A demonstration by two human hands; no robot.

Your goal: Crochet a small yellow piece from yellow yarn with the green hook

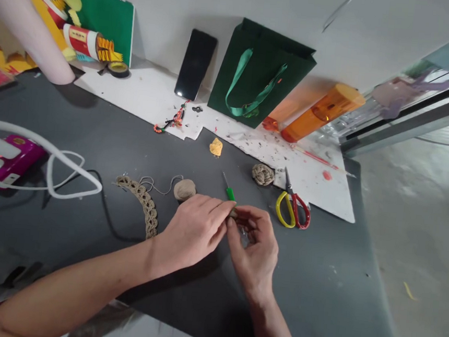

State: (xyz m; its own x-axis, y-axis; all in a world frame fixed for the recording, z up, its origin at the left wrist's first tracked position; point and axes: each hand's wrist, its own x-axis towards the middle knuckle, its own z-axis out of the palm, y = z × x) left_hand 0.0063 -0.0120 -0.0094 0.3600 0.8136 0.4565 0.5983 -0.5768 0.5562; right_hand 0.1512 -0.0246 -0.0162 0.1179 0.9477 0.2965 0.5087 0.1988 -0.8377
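The left hand point(199, 226) and right hand point(256, 247) pinch a small, mostly hidden brownish piece point(234, 212) between meeting fingertips, probably because it is so tiny. Green-handled hook point(230, 193) near twelve o'clock and scissors point(289, 189) near three seem placed for easy reach; yarn ball point(185, 190) sits at ten, crocheted strip point(149, 204) at nine.

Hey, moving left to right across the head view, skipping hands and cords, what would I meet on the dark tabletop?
Purple device, beige crocheted strip, yarn ball, yellow lump, green-handled tool, coiled beige piece, scissors with yellow and red handles.
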